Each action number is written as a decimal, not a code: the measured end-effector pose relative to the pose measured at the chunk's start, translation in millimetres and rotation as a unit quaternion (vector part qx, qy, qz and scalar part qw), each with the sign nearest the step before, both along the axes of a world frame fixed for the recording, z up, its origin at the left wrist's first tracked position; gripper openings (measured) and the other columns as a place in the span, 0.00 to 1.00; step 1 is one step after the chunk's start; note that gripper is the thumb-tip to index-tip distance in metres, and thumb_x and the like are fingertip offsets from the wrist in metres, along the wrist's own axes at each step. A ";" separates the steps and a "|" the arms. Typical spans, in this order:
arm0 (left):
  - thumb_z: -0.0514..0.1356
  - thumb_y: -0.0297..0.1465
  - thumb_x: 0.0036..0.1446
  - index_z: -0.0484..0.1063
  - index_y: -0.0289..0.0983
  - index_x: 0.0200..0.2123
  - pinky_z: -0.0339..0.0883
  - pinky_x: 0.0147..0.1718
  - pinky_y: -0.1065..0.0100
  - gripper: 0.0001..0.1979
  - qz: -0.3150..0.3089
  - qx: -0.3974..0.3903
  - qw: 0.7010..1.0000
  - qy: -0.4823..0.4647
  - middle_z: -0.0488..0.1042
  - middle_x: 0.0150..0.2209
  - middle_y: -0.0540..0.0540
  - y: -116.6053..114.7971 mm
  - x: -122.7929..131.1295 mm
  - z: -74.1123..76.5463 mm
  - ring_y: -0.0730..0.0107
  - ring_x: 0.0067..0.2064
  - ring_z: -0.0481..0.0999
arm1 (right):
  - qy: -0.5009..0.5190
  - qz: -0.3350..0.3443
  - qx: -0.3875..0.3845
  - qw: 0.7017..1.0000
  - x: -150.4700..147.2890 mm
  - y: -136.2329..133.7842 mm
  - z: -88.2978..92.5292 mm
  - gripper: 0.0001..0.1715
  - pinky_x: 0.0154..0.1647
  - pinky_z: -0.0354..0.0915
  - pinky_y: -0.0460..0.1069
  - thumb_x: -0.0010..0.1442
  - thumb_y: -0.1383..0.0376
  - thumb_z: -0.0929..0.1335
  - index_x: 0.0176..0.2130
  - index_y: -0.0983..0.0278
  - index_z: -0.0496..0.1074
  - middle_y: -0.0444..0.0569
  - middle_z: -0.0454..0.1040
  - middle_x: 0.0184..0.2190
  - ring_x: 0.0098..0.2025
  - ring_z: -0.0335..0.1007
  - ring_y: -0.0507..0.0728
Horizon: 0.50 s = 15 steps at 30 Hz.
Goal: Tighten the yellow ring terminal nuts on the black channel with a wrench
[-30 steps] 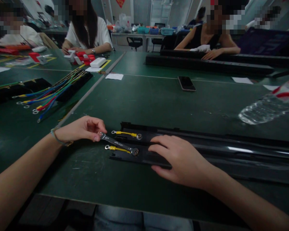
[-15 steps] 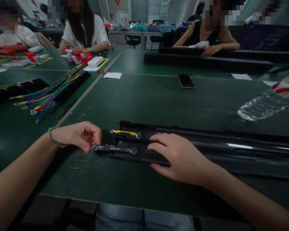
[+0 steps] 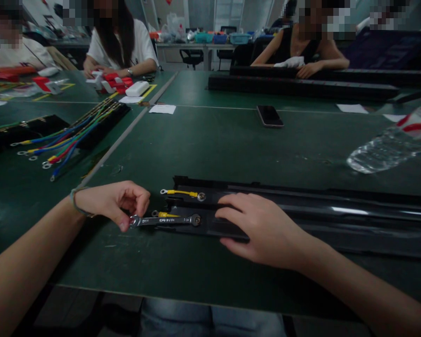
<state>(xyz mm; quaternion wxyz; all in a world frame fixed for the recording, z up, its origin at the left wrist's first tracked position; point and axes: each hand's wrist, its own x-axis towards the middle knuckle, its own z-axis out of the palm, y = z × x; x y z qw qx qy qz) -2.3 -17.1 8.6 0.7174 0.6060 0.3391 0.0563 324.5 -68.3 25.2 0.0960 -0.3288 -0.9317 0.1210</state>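
Note:
My left hand (image 3: 129, 203) pinches one end of a metal wrench (image 3: 166, 220) between thumb and fingers. The wrench's other end sits over a fastener at the left end of a long black rail (image 3: 210, 227). Across that rail lies my right hand (image 3: 257, 229), gripping it with the fingers over the top and the thumb by the near edge. A short yellow wire with a ring lug (image 3: 182, 193) is fixed to the rail's far channel by a bolt (image 3: 201, 197). Partly behind the wrench shows a second yellow wire (image 3: 164, 214).
Bundled coloured wires (image 3: 80, 133) with ring lugs lie at left on a dark strip. A phone (image 3: 270, 116) and a tilted water bottle (image 3: 382, 145) are farther back on the green table (image 3: 203, 140). Across it, other people sit by red-and-white parts (image 3: 112, 83) and black rails (image 3: 298, 88).
My left hand has swung the wrench's held end slightly toward me, baring more of the second yellow wire. My right hand has stayed in place on the rail.

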 end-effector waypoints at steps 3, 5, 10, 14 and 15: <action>0.68 0.26 0.39 0.67 0.31 0.27 0.62 0.23 0.78 0.12 0.041 0.010 0.999 -0.025 0.69 0.27 0.52 3.1 -1.7 1.3 0.78 0.26 0.67 | 0.000 0.000 0.002 1.000 -0.2 -0.1 -0.1 0.18 0.44 0.59 0.55 0.52 0.60 0.63 0.43 0.64 0.67 0.52 0.65 0.47 0.46 0.60 0.60; 0.66 0.26 0.42 0.67 0.31 0.30 0.62 0.22 0.79 0.11 0.069 0.025 0.997 -0.031 0.69 0.27 0.52 5.4 -1.7 1.2 0.79 0.24 0.67 | 0.000 0.001 0.005 1.000 -0.4 -0.1 -0.5 0.18 0.44 0.58 0.55 0.52 0.60 0.63 0.42 0.64 0.67 0.52 0.65 0.47 0.47 0.60 0.59; 0.63 0.27 0.46 0.67 0.32 0.32 0.63 0.21 0.80 0.09 0.120 0.069 0.990 -0.039 0.69 0.25 0.52 10.8 -0.6 -4.4 0.80 0.23 0.68 | -0.004 0.003 0.010 1.000 -1.1 0.0 -1.8 0.18 0.44 0.59 0.55 0.52 0.59 0.63 0.42 0.64 0.68 0.52 0.65 0.47 0.46 0.60 0.59; 0.62 0.26 0.46 0.68 0.33 0.33 0.64 0.21 0.80 0.08 0.121 0.071 0.989 -0.048 0.70 0.25 0.51 13.0 -1.7 -7.7 0.79 0.23 0.69 | -0.003 0.002 0.010 1.000 -1.1 -0.3 -1.2 0.18 0.44 0.58 0.55 0.52 0.59 0.63 0.42 0.64 0.68 0.52 0.65 0.47 0.47 0.60 0.60; 0.62 0.26 0.46 0.68 0.33 0.32 0.64 0.21 0.80 0.08 0.122 0.069 0.989 -0.052 0.70 0.25 0.51 13.1 -2.0 -7.6 0.79 0.22 0.69 | -0.003 0.001 0.010 1.000 -1.0 -0.3 -1.0 0.18 0.44 0.58 0.55 0.52 0.59 0.63 0.42 0.64 0.68 0.52 0.65 0.47 0.47 0.60 0.60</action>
